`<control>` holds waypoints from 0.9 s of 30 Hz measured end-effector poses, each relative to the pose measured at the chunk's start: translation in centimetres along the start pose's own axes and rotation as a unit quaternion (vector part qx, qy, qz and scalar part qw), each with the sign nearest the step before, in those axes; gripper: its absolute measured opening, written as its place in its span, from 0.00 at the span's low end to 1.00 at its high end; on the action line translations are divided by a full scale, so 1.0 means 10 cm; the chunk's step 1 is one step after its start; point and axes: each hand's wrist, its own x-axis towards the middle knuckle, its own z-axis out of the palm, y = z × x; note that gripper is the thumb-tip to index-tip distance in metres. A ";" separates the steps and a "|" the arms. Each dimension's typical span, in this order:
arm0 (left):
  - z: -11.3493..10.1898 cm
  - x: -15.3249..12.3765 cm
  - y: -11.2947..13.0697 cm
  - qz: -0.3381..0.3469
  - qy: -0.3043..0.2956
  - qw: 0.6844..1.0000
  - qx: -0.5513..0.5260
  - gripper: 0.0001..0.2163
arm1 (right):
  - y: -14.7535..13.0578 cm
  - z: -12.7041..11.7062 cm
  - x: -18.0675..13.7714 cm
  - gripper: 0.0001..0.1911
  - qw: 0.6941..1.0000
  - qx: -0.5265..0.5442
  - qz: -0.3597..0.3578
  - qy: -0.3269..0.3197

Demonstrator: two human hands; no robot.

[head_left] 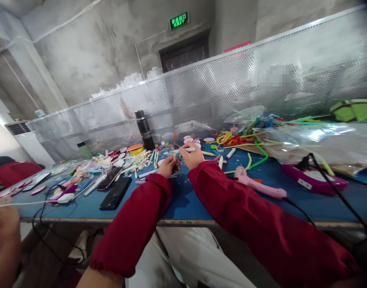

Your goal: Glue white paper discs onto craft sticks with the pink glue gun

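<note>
My right hand [193, 158] is closed around a white marker pen [190, 150], held almost level with its left end towards my left hand. My left hand [169, 166] is closed in a pinch just beside it, low over the blue table [183, 204]. What its fingers hold is too small and too hidden to name. Close to the left hand lies a white pen-like stick [148, 173]. Right of my hands lie another white marker [230, 153] and a pink hot glue gun [261, 187] with a black cable.
Two dark phones [116, 194] lie at left, near a black thermos [145, 136]. Small craft pieces and sticks [141, 161] cover the table's back. A purple power strip [314, 180] and plastic bags are at right. Another person's hand [5, 224] shows at far left.
</note>
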 end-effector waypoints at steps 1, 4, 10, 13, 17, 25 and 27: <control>0.00 0.00 0.00 0.001 0.001 1.000 0.002 0.18 | 0.00 0.00 0.00 0.05 1.000 0.001 -0.001 0.006; 0.00 0.00 0.00 -0.002 -0.007 1.000 0.004 0.18 | 0.00 -0.01 0.00 0.05 1.000 0.002 0.000 0.001; 0.01 0.00 0.01 -0.008 0.000 1.000 0.008 0.18 | -0.08 -0.03 -0.02 0.05 1.000 -0.009 0.008 -0.001; 0.01 0.00 0.02 -0.017 -0.003 1.000 0.011 0.18 | -0.11 -0.04 -0.03 0.05 1.000 -0.011 0.013 -0.009; 0.01 -0.01 0.03 -0.016 -0.002 1.000 0.006 0.17 | -0.10 -0.04 -0.03 0.05 1.000 -0.019 0.013 -0.021; 0.02 -0.02 0.04 -0.009 -0.009 1.000 0.009 0.17 | -0.10 -0.05 -0.02 0.05 0.999 -0.025 0.009 -0.023; 0.02 -0.02 0.04 -0.009 -0.004 1.000 0.010 0.18 | -0.10 -0.04 -0.02 0.05 1.000 -0.019 0.005 -0.020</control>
